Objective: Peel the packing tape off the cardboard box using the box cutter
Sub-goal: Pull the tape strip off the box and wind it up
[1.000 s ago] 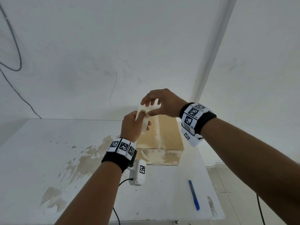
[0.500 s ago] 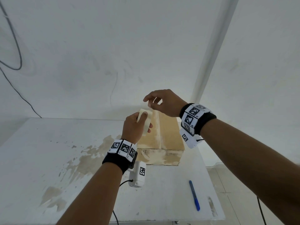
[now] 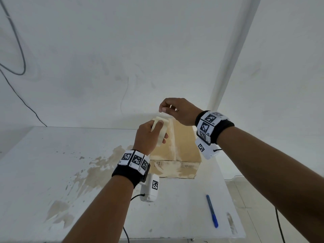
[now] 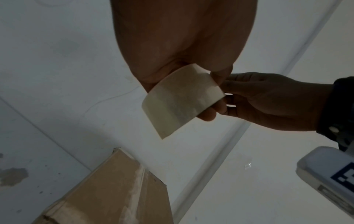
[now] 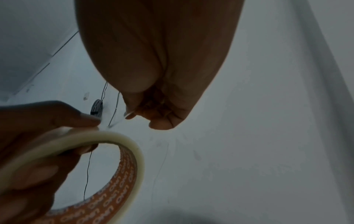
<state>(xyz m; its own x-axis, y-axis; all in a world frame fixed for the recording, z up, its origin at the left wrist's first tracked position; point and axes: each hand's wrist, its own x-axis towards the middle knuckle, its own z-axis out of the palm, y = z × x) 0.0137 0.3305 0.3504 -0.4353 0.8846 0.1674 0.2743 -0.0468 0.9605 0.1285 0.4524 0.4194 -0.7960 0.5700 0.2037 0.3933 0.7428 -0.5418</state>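
Head view bright, wrist views dim, blurred

The roll of tape (image 3: 160, 131) has a pale, semi-translucent plastic look with a smooth, faintly glossy face, and its core (image 5: 122, 178) is orange printed card, matt. The box (image 3: 182, 151) is brown matt cardboard, scuffed whitish and rough along its top seam and front where the paper surface looks torn away. The table (image 3: 52, 163) is white-painted and matt, with patches where the coating has flaked to a tan underlayer, and the blue pen (image 3: 212, 210) is smooth plastic.
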